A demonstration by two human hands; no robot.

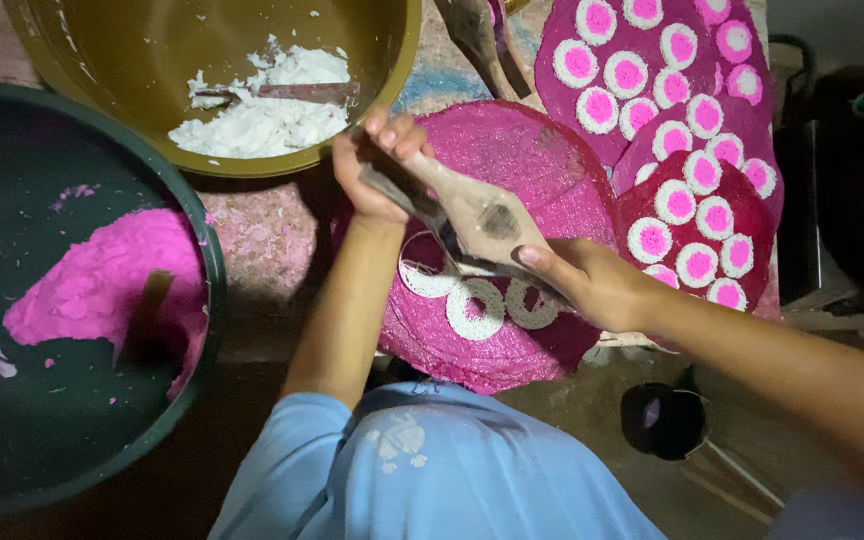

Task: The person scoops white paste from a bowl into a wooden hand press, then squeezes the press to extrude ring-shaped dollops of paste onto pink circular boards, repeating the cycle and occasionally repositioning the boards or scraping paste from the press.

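Blue sleeve (432,470); beyond it, both hands close around wooden mould (472,205) over pink tray (532,160): left hand (377,165) on handle, right hand (592,280) steadying head, best kept level.

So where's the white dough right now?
In the head view, the white dough sits in the olive-yellow bowl at the top, left of centre, just above the left hand and beside the dark bowl of pink dough.
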